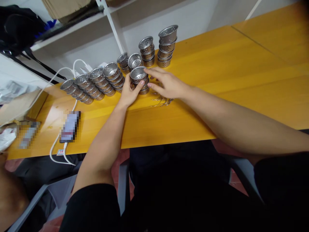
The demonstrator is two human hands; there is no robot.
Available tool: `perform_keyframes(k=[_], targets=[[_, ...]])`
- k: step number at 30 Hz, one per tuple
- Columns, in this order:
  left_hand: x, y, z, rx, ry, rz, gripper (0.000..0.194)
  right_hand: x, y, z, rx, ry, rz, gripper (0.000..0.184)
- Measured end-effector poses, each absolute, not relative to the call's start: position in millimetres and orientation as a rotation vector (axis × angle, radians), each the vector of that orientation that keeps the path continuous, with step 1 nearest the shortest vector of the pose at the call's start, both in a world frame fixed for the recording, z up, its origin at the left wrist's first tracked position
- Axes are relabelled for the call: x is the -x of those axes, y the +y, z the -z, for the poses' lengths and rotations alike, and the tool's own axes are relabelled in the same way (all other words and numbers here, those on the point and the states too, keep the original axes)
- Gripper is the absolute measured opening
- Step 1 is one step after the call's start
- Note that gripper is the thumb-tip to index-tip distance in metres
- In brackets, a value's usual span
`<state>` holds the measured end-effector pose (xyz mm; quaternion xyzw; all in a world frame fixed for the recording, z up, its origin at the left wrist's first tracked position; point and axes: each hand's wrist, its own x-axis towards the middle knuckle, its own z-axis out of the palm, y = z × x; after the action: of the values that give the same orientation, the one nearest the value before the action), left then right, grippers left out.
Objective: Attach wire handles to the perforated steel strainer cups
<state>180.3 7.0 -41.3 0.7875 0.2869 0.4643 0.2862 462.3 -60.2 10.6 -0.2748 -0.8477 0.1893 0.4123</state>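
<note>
A short stack of perforated metal cups (138,73) stands in front of me on the table. My left hand (129,92) is wrapped round its left side, thumb across the front and fingers behind. At the right side of the stack is my right hand (166,83), fingers apart, with a fingertip at the top cup's rim and the thumb beside the wall. Thin bent metal wires (164,100) lie under and in front of my right hand, partly hidden by it. Just behind the stack, another perforated cup (135,60) tilts its mouth towards me.
Several leaning stacks of similar cups (96,77) line the left. Taller stacks (166,46) stand at the back on the yellow table (229,71). A phone (70,126) with a white cable (53,145) lies at left. Another person's arm (11,196) shows at lower left.
</note>
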Motion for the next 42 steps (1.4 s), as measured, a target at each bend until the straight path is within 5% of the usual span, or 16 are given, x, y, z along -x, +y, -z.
perform_keyframes(k=[15, 20, 24, 29, 34, 37, 42], targets=[[-174.8, 11.5, 51.7, -2.158, 0.895, -1.231, 0.100, -538.6, 19.5, -72.4, 1.309, -1.832, 0.058, 0.070], [-175.9, 19.5, 61.4, -2.116, 0.918, -1.352, 0.114, -540.5, 55.8, -84.3, 1.483, -1.921, -0.008, 0.042], [-175.1, 20.6, 60.4, -2.081, 0.961, -1.390, 0.111, -534.8, 58.9, -86.6, 1.467, -1.903, 0.020, 0.030], [-179.1, 13.0, 52.7, -2.117, 1.009, -1.377, 0.120, -528.9, 38.0, -96.7, 1.315, -1.832, 0.125, 0.045], [-193.4, -15.2, 24.4, -2.235, 1.010, -1.446, 0.132, -509.4, -22.6, -102.2, 1.004, -1.871, 0.114, 0.023], [-203.7, -37.3, 1.8, -2.345, 0.945, -1.459, 0.130, -492.2, -69.7, -93.0, 0.836, -1.911, -0.158, 0.007], [-209.7, -54.4, -13.3, -2.470, 0.882, -1.329, 0.111, -472.3, -108.5, -66.6, 0.833, -1.986, -0.469, 0.054]])
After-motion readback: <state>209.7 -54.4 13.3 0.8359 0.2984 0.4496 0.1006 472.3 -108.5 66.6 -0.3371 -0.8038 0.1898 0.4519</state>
